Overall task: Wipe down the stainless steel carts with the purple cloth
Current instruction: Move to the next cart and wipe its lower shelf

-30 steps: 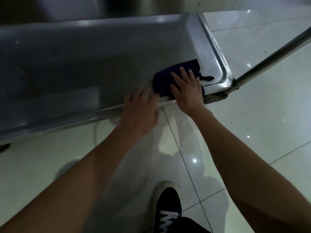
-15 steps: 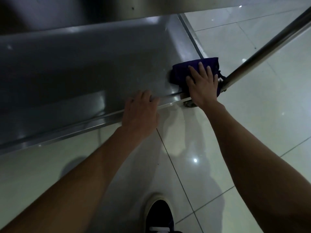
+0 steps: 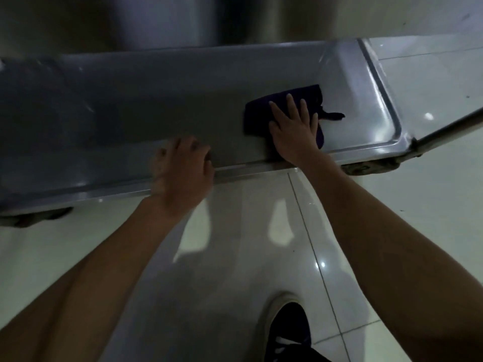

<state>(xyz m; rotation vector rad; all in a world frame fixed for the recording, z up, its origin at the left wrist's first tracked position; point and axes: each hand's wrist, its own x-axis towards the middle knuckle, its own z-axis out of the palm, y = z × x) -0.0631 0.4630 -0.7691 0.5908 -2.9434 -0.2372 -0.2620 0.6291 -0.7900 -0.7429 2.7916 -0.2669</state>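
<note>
Pressing flat with fingers spread, the right hand [image 3: 294, 131] pins the purple cloth [image 3: 264, 113] to the cart shelf [image 3: 156, 100] near its right end. Left hand [image 3: 183, 168], blurred, curls over the shelf's near rim, well apart from the cloth. Dark shoe [image 3: 288, 333] on tiled floor [image 3: 418, 205] below.

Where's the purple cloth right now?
The purple cloth lies flat on the cart shelf, right of centre in the head view, pressed under the right hand near the shelf's front right corner.
</note>
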